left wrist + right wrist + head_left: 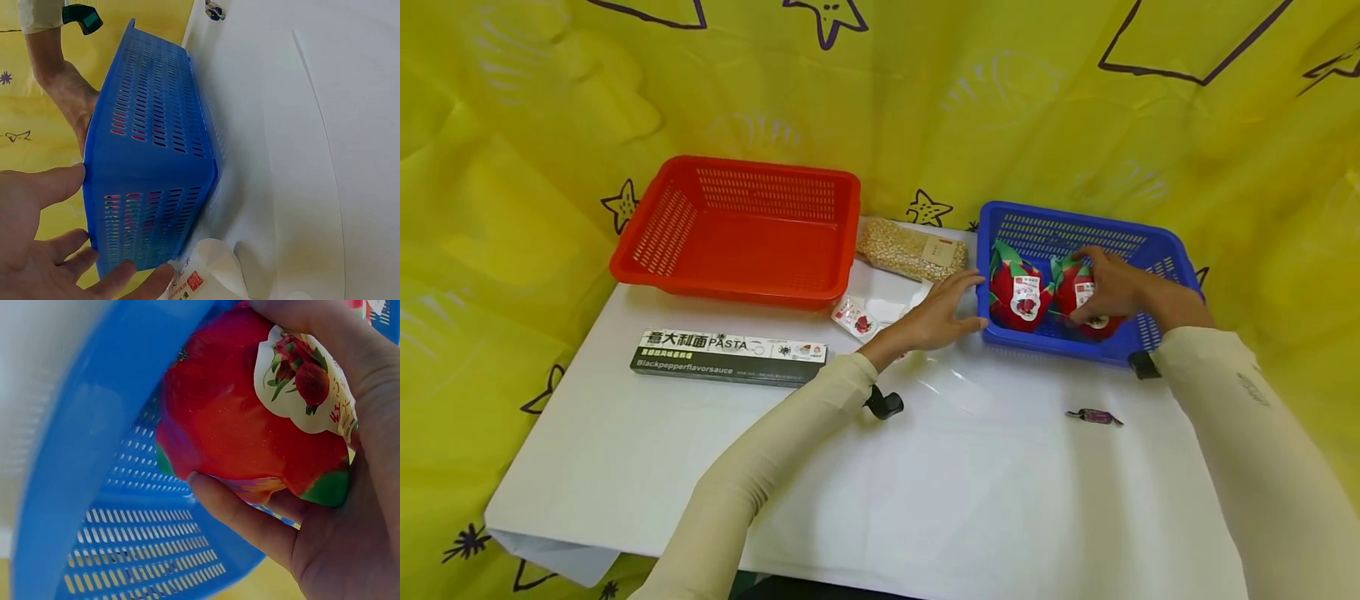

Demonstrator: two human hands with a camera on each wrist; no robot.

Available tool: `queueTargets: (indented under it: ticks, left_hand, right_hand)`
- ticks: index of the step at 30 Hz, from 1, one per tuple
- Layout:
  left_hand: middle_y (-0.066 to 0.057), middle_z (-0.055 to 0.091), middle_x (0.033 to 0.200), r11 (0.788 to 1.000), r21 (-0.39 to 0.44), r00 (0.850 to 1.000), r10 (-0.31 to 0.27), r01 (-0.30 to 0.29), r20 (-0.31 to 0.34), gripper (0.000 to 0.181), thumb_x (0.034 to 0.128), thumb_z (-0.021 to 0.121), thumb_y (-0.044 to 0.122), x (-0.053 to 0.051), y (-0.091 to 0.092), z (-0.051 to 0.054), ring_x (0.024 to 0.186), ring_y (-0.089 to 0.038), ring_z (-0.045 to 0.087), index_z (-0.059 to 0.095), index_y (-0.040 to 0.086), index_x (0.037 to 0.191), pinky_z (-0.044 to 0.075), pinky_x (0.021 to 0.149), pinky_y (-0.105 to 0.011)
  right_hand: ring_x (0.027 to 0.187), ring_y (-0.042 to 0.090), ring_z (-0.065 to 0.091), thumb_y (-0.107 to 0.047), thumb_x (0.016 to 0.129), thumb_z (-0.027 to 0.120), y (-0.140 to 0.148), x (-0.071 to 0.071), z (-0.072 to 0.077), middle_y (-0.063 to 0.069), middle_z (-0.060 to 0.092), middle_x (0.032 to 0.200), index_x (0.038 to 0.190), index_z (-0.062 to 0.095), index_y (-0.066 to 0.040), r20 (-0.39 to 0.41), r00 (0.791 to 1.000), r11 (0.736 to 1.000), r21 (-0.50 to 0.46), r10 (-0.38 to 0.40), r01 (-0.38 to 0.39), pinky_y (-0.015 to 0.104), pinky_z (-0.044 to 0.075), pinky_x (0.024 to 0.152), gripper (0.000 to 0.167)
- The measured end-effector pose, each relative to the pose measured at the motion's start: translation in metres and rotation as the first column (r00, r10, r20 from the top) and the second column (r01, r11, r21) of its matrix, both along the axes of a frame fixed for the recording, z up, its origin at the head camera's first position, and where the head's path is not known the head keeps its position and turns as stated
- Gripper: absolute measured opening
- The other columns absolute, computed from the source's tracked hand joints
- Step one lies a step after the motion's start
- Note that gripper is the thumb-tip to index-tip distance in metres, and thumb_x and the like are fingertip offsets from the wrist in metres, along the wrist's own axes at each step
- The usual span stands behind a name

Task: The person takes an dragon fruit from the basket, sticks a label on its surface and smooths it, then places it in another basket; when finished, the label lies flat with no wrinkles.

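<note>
My right hand [1116,292] grips a red dragon fruit [231,425] with green tips and a white label. It is inside the blue basket [1037,340], thumb and fingers around the fruit. A second labelled dragon fruit [1009,292] lies beside it at the basket's left end. My left hand [932,317] is at the left end of the basket, its fingers spread and loosely bent. In the left wrist view, the thumb tip touches the rim of the basket [169,153] and the other fingertips lie along its end wall.
A red basket [760,229] stands at the back left, with a bag of pale grains [898,250] to its right. In front are a pasta box [730,357] and white packaging with a dragon fruit picture [854,318]. A wrapped candy [1095,416] lies before the blue basket.
</note>
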State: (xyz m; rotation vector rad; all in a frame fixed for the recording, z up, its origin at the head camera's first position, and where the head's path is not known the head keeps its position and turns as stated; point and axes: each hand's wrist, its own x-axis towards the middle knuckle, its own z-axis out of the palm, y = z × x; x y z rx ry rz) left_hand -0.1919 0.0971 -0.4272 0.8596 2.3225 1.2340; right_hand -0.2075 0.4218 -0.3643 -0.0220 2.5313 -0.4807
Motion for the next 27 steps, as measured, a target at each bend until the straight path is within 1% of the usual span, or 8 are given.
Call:
queueTargets:
  ticks: [4, 8, 12, 13, 15, 20, 24, 27]
  left_hand:
    - [-0.005, 0.019, 0.177, 1.000, -0.022, 1.000, 0.005, -0.005, 0.005, 0.073, 0.1054, 0.068, 0.029, 0.001, -0.003, 0.001, 0.165, -0.026, 0.010, 0.032, 0.012, 0.166, 0.009, 0.134, -0.046]
    - [-0.005, 0.019, 0.177, 0.999, -0.036, 1.000, 0.015, -0.015, 0.004, 0.072, 0.1049, 0.069, 0.028, 0.002, -0.010, 0.002, 0.165, -0.025, 0.011, 0.033, 0.012, 0.165, 0.014, 0.133, -0.046]
    - [-0.006, 0.019, 0.177, 1.000, -0.023, 1.000, -0.001, 0.001, -0.002, 0.071, 0.1054, 0.069, 0.027, 0.001, -0.013, 0.002, 0.165, -0.024, 0.011, 0.033, 0.010, 0.165, 0.016, 0.133, -0.048]
    - [-0.006, 0.019, 0.177, 1.000, -0.019, 1.000, -0.003, 0.003, -0.003, 0.071, 0.1053, 0.069, 0.027, 0.001, -0.013, 0.002, 0.165, -0.025, 0.011, 0.033, 0.010, 0.165, 0.017, 0.133, -0.048]
    - [-0.005, 0.019, 0.177, 1.000, -0.014, 1.000, -0.006, 0.006, -0.005, 0.071, 0.1052, 0.069, 0.027, 0.001, -0.012, 0.001, 0.165, -0.026, 0.010, 0.033, 0.010, 0.165, 0.016, 0.133, -0.049]
    - [-0.003, 0.019, 0.177, 1.000, -0.007, 1.000, -0.016, 0.016, -0.004, 0.071, 0.1050, 0.069, 0.028, 0.000, -0.007, 0.001, 0.165, -0.025, 0.009, 0.034, 0.011, 0.165, 0.017, 0.133, -0.047]
    - [-0.003, 0.019, 0.177, 1.000, -0.005, 1.000, -0.017, 0.017, 0.004, 0.072, 0.1046, 0.070, 0.028, -0.001, -0.004, 0.001, 0.165, -0.023, 0.010, 0.034, 0.011, 0.165, 0.019, 0.132, -0.046]
    - [-0.003, 0.020, 0.176, 1.000, -0.009, 1.000, -0.014, 0.014, 0.006, 0.072, 0.1045, 0.070, 0.029, -0.003, -0.003, 0.000, 0.163, -0.022, 0.018, 0.034, 0.013, 0.165, 0.026, 0.130, -0.045]
  right_hand:
    - [0.121, 0.066, 0.042, -0.023, 0.082, 0.091, -0.007, -0.005, -0.004, 0.040, 0.029, 0.139, 0.158, 0.012, -0.005, 0.015, 1.000, 1.000, -0.005, 0.008, -0.008, 0.057, 0.064, 0.072, 0.111]
    - [0.122, 0.065, 0.042, -0.020, 0.083, 0.089, -0.016, -0.011, -0.006, 0.040, 0.030, 0.140, 0.158, 0.012, -0.004, 0.024, 0.999, 0.999, -0.026, 0.027, -0.027, 0.058, 0.064, 0.072, 0.108]
    - [0.121, 0.065, 0.042, -0.019, 0.083, 0.088, -0.018, -0.013, -0.007, 0.039, 0.031, 0.138, 0.157, 0.012, -0.003, 0.014, 0.999, 0.999, -0.010, 0.034, -0.034, 0.059, 0.063, 0.073, 0.107]
    - [0.121, 0.064, 0.042, -0.018, 0.083, 0.088, -0.017, -0.014, -0.007, 0.039, 0.031, 0.138, 0.157, 0.012, -0.003, 0.012, 0.999, 0.999, -0.010, 0.036, -0.036, 0.060, 0.063, 0.073, 0.107]
    - [0.122, 0.064, 0.042, -0.018, 0.082, 0.089, -0.015, -0.014, -0.008, 0.040, 0.030, 0.140, 0.158, 0.011, -0.003, 0.009, 0.999, 0.999, -0.008, 0.044, -0.044, 0.064, 0.061, 0.081, 0.109]
    - [0.127, 0.062, 0.039, -0.018, 0.080, 0.092, -0.007, -0.013, -0.010, 0.040, 0.031, 0.142, 0.157, 0.010, 0.000, -0.004, 0.998, 0.998, -0.003, 0.070, -0.070, 0.074, 0.049, 0.099, 0.114]
    - [0.128, 0.062, 0.039, -0.019, 0.080, 0.092, -0.002, -0.012, -0.013, 0.040, 0.032, 0.142, 0.157, 0.010, 0.001, -0.005, 0.998, 0.998, -0.007, 0.068, -0.069, 0.075, 0.048, 0.101, 0.114]
    - [0.126, 0.064, 0.038, -0.020, 0.081, 0.091, 0.000, -0.010, -0.015, 0.042, 0.029, 0.142, 0.158, 0.011, 0.000, -0.010, 0.999, 0.999, -0.007, 0.053, -0.054, 0.076, 0.048, 0.099, 0.112]
